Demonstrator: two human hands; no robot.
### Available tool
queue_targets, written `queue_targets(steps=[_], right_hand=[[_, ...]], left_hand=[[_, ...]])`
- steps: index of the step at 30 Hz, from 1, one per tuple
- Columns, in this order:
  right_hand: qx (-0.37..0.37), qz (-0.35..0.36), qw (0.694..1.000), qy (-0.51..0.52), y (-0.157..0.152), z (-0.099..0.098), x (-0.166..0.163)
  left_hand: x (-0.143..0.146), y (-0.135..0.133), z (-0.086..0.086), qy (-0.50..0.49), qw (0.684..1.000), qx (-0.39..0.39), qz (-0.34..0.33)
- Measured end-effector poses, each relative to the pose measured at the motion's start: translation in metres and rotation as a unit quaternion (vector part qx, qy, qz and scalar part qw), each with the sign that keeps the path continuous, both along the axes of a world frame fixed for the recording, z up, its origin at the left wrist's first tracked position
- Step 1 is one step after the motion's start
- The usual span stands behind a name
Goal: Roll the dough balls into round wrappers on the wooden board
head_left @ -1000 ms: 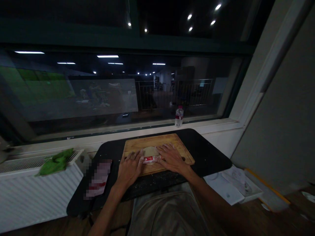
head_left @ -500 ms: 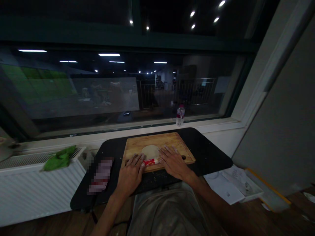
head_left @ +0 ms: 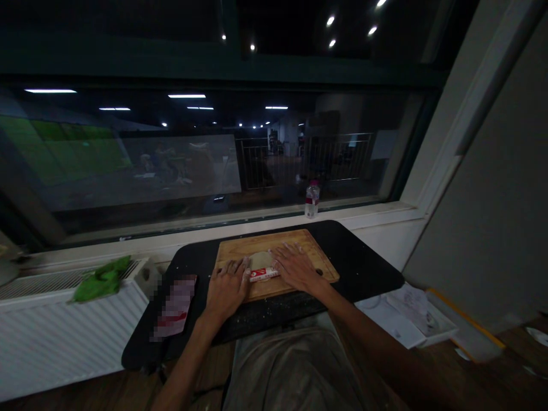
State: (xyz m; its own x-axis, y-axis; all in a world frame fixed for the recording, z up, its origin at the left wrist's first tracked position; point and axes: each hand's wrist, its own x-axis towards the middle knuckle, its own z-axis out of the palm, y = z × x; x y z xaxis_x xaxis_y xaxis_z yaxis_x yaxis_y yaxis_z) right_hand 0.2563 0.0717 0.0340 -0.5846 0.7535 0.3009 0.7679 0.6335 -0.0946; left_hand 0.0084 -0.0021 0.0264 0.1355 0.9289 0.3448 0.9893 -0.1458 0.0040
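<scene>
A wooden cutting board (head_left: 314, 248) lies on a small black table (head_left: 363, 268). On it sits a flat round of pale dough (head_left: 262, 261). Across the dough's near part lies a red-and-white roller (head_left: 262, 275). My left hand (head_left: 226, 284) rests flat on the roller's left end, fingers stretched forward. On the roller's right end my right hand (head_left: 295, 265) lies flat too, fingers spread over the board.
A pixelated red-and-white pack (head_left: 175, 305) lies on the table's left. A water bottle (head_left: 311, 201) stands on the window sill behind. A green cloth (head_left: 103, 278) lies on the white radiator (head_left: 64, 331) at left. Papers (head_left: 406, 319) lie on the floor at right.
Both hands have pushed the roller away from me, further onto the dough, after drawing it back toward the board's near edge half a second ago.
</scene>
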Motion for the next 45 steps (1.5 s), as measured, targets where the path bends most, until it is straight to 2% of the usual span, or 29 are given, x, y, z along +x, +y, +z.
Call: queue_targets(steps=[6, 11, 14, 22, 30, 36, 45], right_hand=[[-0.032, -0.011, 0.999, -0.011, 0.021, 0.008, -0.007], [-0.052, 0.065, 0.996, -0.023, 0.022, 0.013, 0.002], [-0.054, 0.076, 0.995, -0.025, 0.021, 0.012, 0.005], [-0.069, 0.058, 0.996, -0.029, 0.024, 0.007, 0.002], [-0.059, 0.034, 0.997, -0.028, 0.021, 0.007, -0.002], [-0.047, 0.055, 0.997, -0.038, 0.022, 0.008, 0.0], [-0.065, 0.068, 0.995, -0.04, 0.019, 0.017, 0.001]], left_hand=[[-0.002, 0.018, 0.017, 0.011, 0.999, -0.035, -0.004], [-0.009, 0.018, 0.016, -0.015, 0.997, -0.045, -0.067], [-0.009, 0.016, 0.015, -0.026, 0.996, -0.046, -0.078], [-0.002, 0.016, 0.023, -0.014, 0.997, -0.043, -0.058], [0.007, 0.018, 0.015, 0.006, 0.999, -0.026, -0.042], [0.011, 0.018, 0.017, 0.004, 0.999, -0.034, -0.032], [0.021, 0.023, 0.025, 0.001, 0.993, -0.113, 0.033]])
